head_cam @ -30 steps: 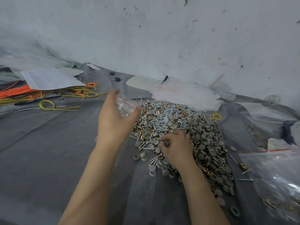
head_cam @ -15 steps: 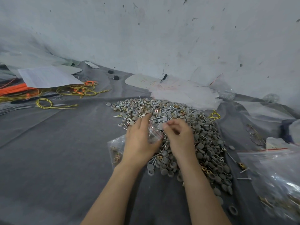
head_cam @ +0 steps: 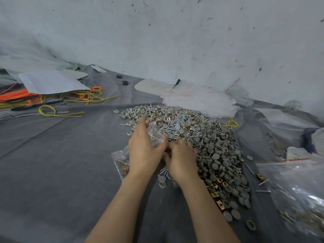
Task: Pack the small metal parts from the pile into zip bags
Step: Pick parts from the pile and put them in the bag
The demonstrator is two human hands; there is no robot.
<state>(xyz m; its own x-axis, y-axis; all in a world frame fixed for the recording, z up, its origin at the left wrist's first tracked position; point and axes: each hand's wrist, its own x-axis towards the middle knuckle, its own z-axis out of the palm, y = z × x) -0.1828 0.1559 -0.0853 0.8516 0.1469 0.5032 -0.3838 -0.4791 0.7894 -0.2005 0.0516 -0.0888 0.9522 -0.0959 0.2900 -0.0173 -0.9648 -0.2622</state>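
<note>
Both forearms come up from the bottom edge and meet mid-frame at the near edge of the pile of parts (head_cam: 206,137). The left hand (head_cam: 145,151) is tipped on its side, thumb and fingers wrapped round a small clear zip bag (head_cam: 156,135) with a red strip, held right over the pile's left side. The right hand (head_cam: 182,160) is palm down just beside it, fingers curled into the parts. Can't tell if they've actually pinched anything, the tips are buried.

Counts: one pile (grey caps, screws and brass clips all mixed, way too many to count), and three zip bags I can make out. There's the held one, a flat bag (head_cam: 120,161) half hidden under the left wrist with a few brass clips in it, and a big bag (head_cam: 298,186) at lower right, cut off by the frame edge. Two little black blocks (head_cam: 124,82) sit upper middle. One paper sheet (head_cam: 50,83) at upper left covers part of some orange ties (head_cam: 15,96), with a yellow wire loop (head_cam: 50,111) below it.
</note>
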